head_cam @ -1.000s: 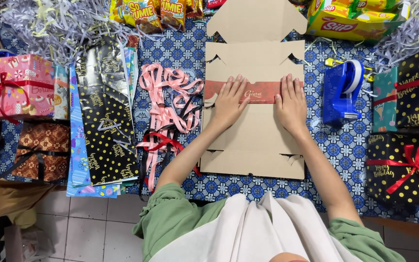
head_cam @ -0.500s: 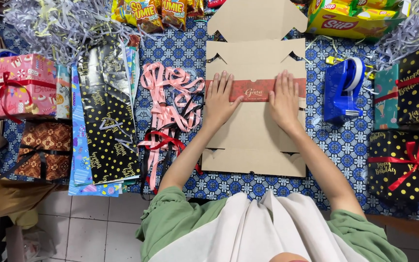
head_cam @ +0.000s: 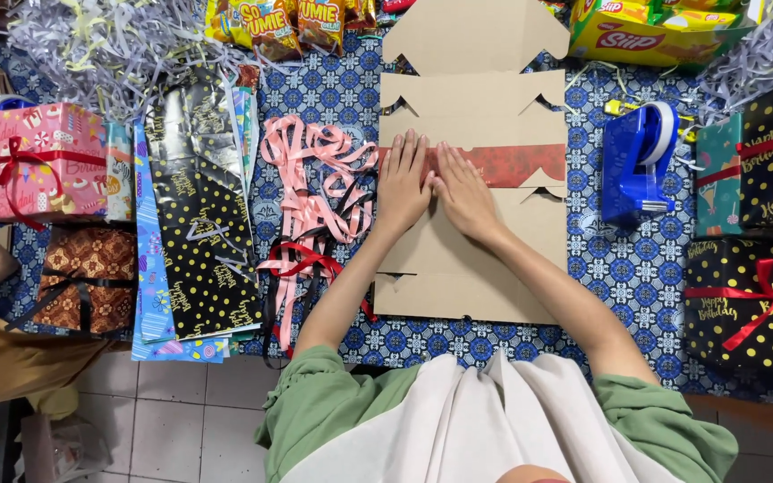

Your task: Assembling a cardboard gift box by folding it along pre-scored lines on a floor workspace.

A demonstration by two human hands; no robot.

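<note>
Hands lie flat and open, side by side; the left hand point(head_cam: 403, 183) and right hand point(head_cam: 465, 192) press palms down on a flattened cardboard box point(head_cam: 471, 259), gripping nothing. It lies directly beneath them on the blue patterned tablecloth point(head_cam: 333, 98), a red strip point(head_cam: 521, 165) crossing it at the fingertips; it looks light and stiff, creasing along its folds, best taken by its side edges; pink ribbon point(head_cam: 310, 179) sits left, a blue tape dispenser point(head_cam: 637, 161) right.
</note>
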